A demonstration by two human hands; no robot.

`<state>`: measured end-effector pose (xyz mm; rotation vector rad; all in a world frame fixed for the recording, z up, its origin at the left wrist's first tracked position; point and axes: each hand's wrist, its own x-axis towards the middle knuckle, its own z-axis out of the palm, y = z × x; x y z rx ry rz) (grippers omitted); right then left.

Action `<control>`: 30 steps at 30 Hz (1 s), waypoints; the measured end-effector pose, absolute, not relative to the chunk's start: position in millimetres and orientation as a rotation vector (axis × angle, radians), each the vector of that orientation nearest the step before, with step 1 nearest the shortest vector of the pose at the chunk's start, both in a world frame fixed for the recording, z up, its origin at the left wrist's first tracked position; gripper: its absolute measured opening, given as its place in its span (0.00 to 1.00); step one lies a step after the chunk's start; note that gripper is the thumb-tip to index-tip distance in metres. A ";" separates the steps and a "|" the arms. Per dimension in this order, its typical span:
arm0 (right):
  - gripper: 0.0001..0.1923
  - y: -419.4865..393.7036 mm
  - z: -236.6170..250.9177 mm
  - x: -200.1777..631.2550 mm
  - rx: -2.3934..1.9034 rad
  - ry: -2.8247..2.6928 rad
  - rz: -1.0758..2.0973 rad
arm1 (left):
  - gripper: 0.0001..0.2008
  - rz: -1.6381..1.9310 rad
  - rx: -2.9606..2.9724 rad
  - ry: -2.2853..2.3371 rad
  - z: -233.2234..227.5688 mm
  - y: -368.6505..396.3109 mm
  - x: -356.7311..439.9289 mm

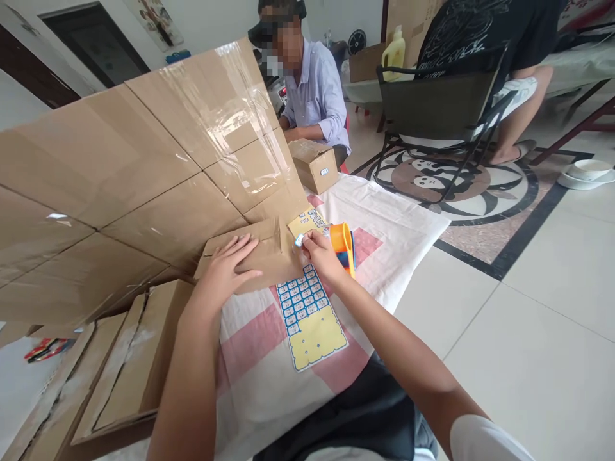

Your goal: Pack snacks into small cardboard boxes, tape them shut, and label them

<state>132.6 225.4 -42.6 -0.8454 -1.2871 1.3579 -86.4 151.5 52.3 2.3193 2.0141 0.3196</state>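
My left hand (pixel 225 269) lies flat, fingers spread, on top of a small brown cardboard box (pixel 269 259) that rests on a pink-and-white cloth (pixel 259 346). My right hand (pixel 321 253) pinches a small white-and-blue sticker (pixel 299 241) at the box's right edge. A yellow sticker sheet (pixel 310 317) with rows of blue-and-white labels lies just below that hand. An orange tape dispenser (pixel 343 243) stands right beside my right hand.
A wall of large taped cartons (pixel 134 173) rises at the left. Flat cardboard pieces (pixel 120 378) lie at the lower left. Another person sits across with a small box (pixel 314 165). A second person sits in a folding chair (pixel 432 109). Tiled floor spreads to the right.
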 end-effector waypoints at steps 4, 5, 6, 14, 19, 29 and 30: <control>0.08 215.8 -50.1 125.6 -0.902 -1.360 1.369 | 0.32 0.416 2.304 1.952 50.1 126.2 -101.3; 0.07 212.8 -52.8 122.4 -0.926 -1.383 1.376 | 0.33 0.418 2.300 1.942 50.8 123.4 -102.4; 0.07 210.1 -55.6 118.6 -0.955 -1.404 1.381 | 0.33 0.416 2.297 1.934 51.4 122.3 -102.7; 0.36 211.6 -58.4 116.5 -1.019 -1.597 1.357 | 0.32 0.401 2.241 1.938 55.5 119.8 -100.0; 0.54 195.2 -40.2 135.1 -0.539 -1.906 1.418 | 0.24 0.333 2.380 1.987 61.8 85.6 -116.9; 0.44 181.3 47.7 249.3 -0.435 -1.938 0.672 | 0.29 0.573 3.051 1.566 139.1 114.5 -30.8; 0.44 195.4 53.9 266.4 -0.477 -1.932 0.600 | 0.28 0.604 3.084 1.504 147.0 138.3 -11.3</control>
